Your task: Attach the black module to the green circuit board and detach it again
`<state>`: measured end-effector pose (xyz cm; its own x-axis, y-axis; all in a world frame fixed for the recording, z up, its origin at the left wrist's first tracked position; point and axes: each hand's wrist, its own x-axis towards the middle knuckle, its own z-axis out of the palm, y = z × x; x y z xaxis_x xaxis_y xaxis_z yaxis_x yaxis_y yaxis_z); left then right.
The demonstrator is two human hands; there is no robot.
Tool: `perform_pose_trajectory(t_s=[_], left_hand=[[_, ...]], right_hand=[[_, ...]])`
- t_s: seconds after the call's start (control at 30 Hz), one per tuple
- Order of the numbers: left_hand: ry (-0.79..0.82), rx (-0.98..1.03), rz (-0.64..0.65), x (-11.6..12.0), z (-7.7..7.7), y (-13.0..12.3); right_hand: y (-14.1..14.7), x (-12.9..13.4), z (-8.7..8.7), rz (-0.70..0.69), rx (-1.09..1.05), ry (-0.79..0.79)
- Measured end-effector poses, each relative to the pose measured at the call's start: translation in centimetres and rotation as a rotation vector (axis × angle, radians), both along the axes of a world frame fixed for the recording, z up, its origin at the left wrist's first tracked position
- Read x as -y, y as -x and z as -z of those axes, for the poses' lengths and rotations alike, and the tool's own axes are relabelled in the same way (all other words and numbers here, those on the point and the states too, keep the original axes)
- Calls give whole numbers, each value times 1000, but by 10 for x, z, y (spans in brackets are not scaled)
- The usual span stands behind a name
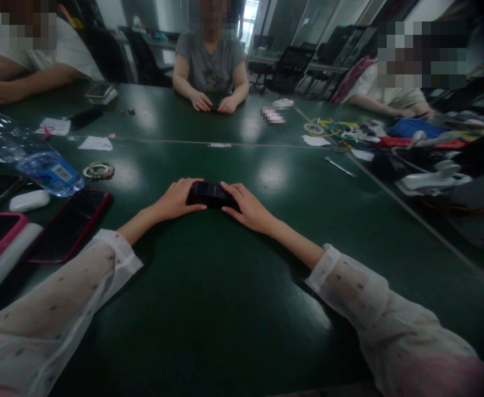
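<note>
A small black device with a lit screen lies at the middle of the dark green table; its exact kind I cannot make out. My left hand grips its left end, thumb along the near side and fingers over the far side. At the right end my right hand holds it the same way, with a finger on top and the thumb at the near edge. Both forearms rest toward the table in sheer white dotted sleeves.
To the left are a large water bottle, a red-edged phone, a white earbud case and a bracelet. A wrench and tangled cables lie to the right. Several people sit around the table, one directly opposite.
</note>
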<state>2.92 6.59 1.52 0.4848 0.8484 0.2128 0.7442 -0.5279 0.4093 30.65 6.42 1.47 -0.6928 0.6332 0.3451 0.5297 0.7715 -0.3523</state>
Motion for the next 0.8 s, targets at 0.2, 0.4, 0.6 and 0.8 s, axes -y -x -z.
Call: perform_pose_trajectory(t_s=[0.2,0.4,0.6,0.8], left_hand=[[-6,-25,-25,-2,2,1],[0,-28,-30,-4,5,1],[-12,-14,-17,-3,4,1],[-3,-16,-11,-2,1,1]], right_hand=[[0,-1,1,2,-12,-1],[1,-1,2,-7,-27,-4],[0,-2,4,-11,-40,-12],[-2,-5,9,-19,-58,-7]])
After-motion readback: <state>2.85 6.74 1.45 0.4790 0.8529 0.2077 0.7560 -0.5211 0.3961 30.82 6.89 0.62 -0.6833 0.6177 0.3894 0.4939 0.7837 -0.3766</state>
